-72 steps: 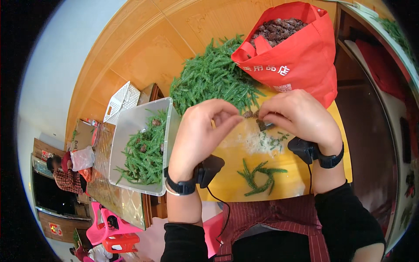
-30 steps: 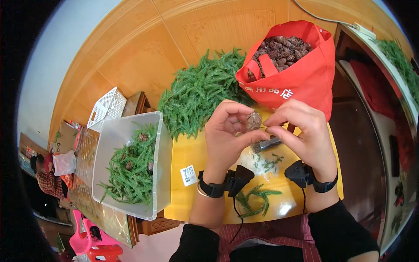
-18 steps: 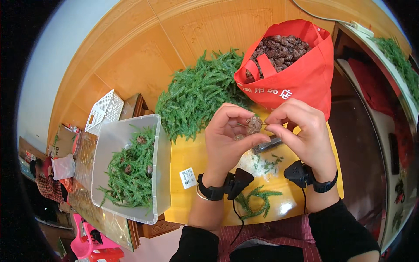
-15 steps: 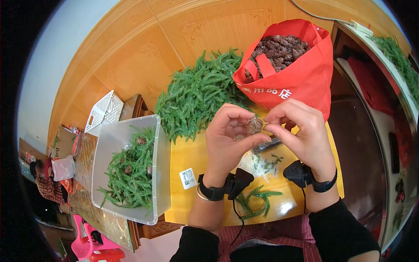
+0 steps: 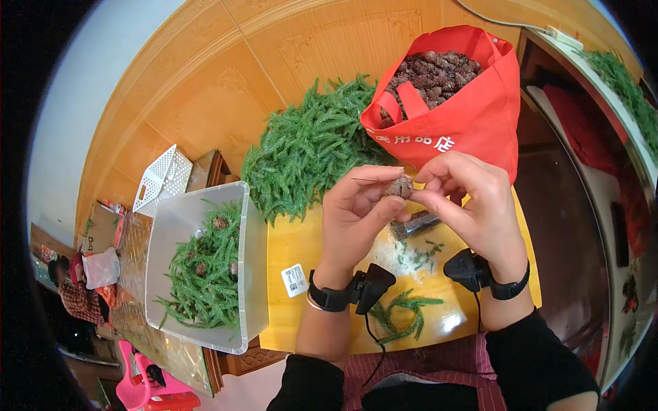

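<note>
A small brown pine cone (image 5: 399,188) is held above the yellow table (image 5: 301,322), pinched between the thumb and fingers of my left hand (image 5: 348,218). My right hand (image 5: 474,209) has its thumb and forefinger closed at the cone's right side, on what looks like a thin wire. A thin dark wire end (image 5: 363,179) sticks out to the left across my left fingers. Below my hands lie a dark bundle in clear wrap (image 5: 416,225) and some green needle scraps (image 5: 428,255). Closer to me rests a curved green pine sprig (image 5: 410,312).
Behind my hands are a heap of green pine sprigs (image 5: 308,147) and a red bag (image 5: 473,113) full of pine cones (image 5: 435,75). A clear plastic bin (image 5: 255,274) at left holds sprigs with cones. A white basket (image 5: 164,178) stands beyond it; a person (image 5: 79,294) is at far left.
My left fingers have closed further over the pine cone, and a wire end now shows to the left. My right hand stays pinched beside the cone. The view has shifted slightly.
</note>
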A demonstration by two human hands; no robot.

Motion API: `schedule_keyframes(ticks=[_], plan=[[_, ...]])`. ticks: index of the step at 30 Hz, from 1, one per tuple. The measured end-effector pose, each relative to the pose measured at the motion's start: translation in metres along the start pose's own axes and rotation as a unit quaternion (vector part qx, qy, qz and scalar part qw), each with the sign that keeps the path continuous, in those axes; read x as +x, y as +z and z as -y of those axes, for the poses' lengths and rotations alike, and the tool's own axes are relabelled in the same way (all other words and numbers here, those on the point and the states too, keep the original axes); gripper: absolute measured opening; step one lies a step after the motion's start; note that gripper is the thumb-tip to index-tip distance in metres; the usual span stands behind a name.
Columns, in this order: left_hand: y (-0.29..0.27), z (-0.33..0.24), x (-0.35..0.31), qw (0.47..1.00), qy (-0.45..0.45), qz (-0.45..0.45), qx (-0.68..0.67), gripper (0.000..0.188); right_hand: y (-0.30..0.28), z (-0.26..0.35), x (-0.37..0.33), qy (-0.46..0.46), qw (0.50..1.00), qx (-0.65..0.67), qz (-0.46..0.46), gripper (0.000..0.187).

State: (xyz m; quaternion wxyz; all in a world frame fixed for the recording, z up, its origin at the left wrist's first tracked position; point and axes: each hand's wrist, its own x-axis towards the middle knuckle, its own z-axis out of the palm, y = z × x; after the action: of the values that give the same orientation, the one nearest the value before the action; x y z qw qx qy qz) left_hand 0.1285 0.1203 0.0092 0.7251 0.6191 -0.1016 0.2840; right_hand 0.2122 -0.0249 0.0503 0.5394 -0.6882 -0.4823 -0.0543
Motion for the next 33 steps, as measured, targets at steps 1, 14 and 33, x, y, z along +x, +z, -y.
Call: schedule_keyframes(ticks=[1,14,33], plan=[[-0.001,0.001,0.000,1.000,0.001,0.005,-0.005,0.028,0.001,0.000,0.000,0.000,1.000,0.001,0.000,0.015],[-0.002,0.010,-0.001,0.996,-0.011,0.009,-0.086,0.027,0.000,-0.001,0.001,-0.025,1.000,0.002,-0.014,0.015],[-0.003,0.010,0.000,0.984,-0.041,0.028,-0.171,0.022,-0.008,-0.004,0.003,-0.067,0.998,-0.010,-0.016,0.012]])
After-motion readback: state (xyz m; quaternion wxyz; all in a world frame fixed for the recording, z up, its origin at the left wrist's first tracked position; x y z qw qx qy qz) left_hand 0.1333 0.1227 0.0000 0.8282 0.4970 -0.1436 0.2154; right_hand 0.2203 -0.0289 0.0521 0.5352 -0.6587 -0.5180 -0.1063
